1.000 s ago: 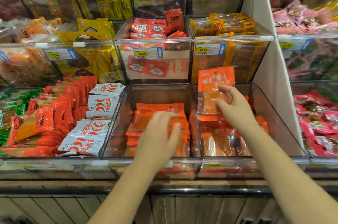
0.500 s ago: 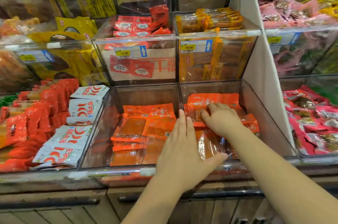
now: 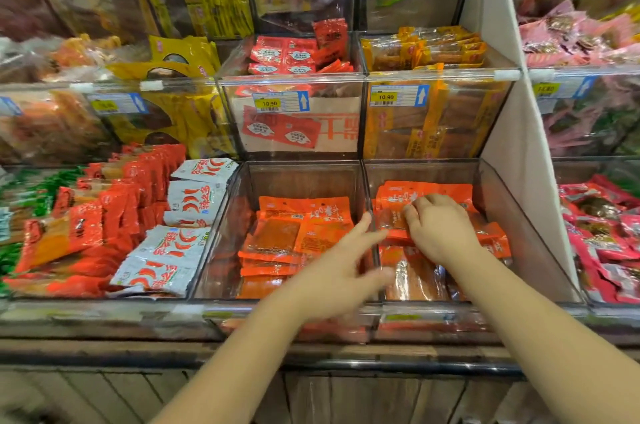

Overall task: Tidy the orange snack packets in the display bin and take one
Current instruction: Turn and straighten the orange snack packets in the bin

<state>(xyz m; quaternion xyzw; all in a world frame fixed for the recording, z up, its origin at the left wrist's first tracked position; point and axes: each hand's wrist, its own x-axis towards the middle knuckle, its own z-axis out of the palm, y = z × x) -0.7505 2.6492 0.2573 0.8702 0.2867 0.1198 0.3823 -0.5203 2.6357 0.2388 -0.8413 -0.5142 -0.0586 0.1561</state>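
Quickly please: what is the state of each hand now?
Left hand: open, fingers spread, holding nothing.
Right hand: fingers curled on flat orange plastic snack packets; a grip cannot be told.

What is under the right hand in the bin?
Orange packets; the right hand rests on the top ones. Whether its fingers pinch one is hidden, as is the floor of the bin.

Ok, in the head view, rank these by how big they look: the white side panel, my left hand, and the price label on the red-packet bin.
Largest: white side panel.
Then: left hand, though nearness to the camera inflates it.
Smallest: price label.
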